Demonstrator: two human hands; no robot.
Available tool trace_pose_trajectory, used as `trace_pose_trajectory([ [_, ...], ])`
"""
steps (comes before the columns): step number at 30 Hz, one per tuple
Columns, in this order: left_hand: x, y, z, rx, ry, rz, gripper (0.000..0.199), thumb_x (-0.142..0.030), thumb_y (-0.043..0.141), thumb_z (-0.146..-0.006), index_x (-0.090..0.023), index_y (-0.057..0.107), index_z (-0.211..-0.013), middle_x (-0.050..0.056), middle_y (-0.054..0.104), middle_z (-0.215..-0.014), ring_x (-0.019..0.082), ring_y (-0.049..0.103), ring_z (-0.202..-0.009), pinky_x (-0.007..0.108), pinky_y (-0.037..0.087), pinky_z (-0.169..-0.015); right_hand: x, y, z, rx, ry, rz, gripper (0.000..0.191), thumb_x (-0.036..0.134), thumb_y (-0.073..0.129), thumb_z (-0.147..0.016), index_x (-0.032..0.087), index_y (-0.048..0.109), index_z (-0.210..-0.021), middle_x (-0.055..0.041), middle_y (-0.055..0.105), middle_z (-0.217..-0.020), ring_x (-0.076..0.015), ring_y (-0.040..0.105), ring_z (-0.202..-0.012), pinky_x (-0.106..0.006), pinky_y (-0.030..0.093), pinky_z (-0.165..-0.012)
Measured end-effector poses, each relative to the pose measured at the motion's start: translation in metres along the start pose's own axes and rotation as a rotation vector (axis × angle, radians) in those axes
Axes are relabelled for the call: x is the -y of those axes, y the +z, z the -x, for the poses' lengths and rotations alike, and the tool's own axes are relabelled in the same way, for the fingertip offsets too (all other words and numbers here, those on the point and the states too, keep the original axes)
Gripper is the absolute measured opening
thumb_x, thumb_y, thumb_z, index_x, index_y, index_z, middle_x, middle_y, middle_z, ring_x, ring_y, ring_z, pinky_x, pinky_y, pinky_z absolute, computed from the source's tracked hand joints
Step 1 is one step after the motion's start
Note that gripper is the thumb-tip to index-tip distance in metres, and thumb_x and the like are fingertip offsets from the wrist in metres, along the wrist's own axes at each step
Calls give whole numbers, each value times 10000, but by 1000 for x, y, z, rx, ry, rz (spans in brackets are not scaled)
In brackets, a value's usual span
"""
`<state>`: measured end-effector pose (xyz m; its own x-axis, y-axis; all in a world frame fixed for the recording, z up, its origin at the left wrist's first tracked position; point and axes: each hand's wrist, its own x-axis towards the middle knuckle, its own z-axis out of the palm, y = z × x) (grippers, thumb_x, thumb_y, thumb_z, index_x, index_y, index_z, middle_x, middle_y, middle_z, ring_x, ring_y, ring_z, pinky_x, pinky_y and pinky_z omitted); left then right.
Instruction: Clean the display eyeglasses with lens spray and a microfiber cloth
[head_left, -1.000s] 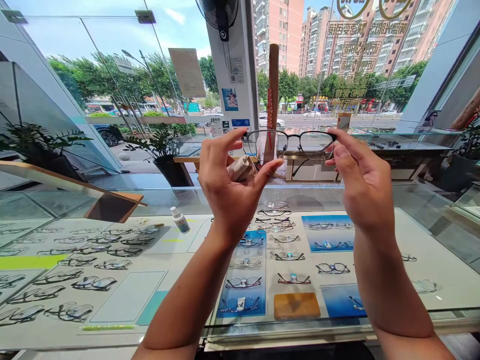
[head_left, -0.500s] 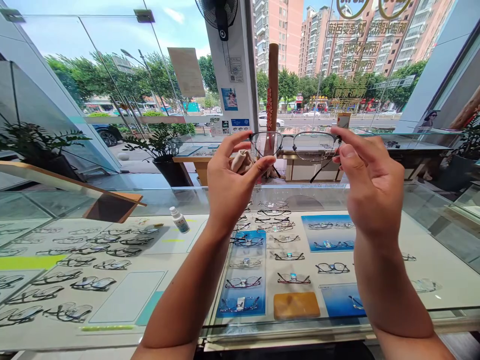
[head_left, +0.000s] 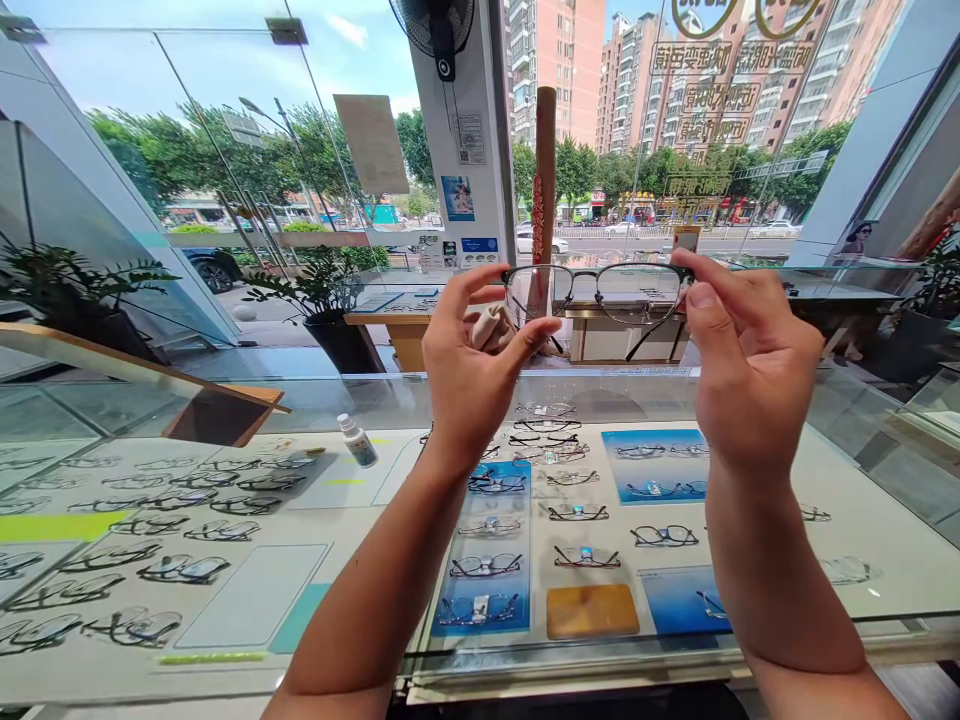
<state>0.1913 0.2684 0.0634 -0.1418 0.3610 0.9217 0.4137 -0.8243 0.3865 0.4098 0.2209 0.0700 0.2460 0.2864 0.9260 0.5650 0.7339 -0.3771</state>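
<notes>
A pair of thin dark-rimmed glasses (head_left: 586,274) is held up level above the counter, lenses toward the window. My left hand (head_left: 480,350) grips the left end of the frame between fingers and thumb, with a crumpled beige cloth (head_left: 492,328) tucked in the palm. At the other end, my right hand (head_left: 754,350) pinches the frame's right corner near the hinge. The temples point away from me, partly seen through and below the lenses.
Below lies a glass display counter (head_left: 825,610) with several rows of glasses. A small white bottle (head_left: 357,441) stands on its left part. A wooden-edged mirror or board (head_left: 225,405) juts in at left. Potted plants (head_left: 326,310) stand beyond.
Both hands and the glasses have shifted slightly to the right. The grip looks the same.
</notes>
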Motion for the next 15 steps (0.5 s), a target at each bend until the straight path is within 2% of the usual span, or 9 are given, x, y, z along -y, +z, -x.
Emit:
trace_pose_trajectory([
  [7, -16, -3, 6, -101, 101, -92, 536, -565, 903, -839, -358, 691, -1286, 69, 696, -1234, 270, 684, -1124, 450, 630, -873, -10, 5, -4, 28, 67, -27, 343, 465, 559, -1080, 341, 801, -1288, -49, 751, -1093, -234, 695, -1016, -451, 596, -914],
  [15, -14, -3, 7, -156, 258, -152, 577, -574, 886, -853, -333, 688, -1339, 69, 689, -1197, 300, 685, -1127, 485, 615, -799, -9, 7, -3, 19, 54, -35, 351, 441, 546, -1094, 302, 802, -1290, -57, 783, -1172, -235, 723, -1049, -443, 604, -925],
])
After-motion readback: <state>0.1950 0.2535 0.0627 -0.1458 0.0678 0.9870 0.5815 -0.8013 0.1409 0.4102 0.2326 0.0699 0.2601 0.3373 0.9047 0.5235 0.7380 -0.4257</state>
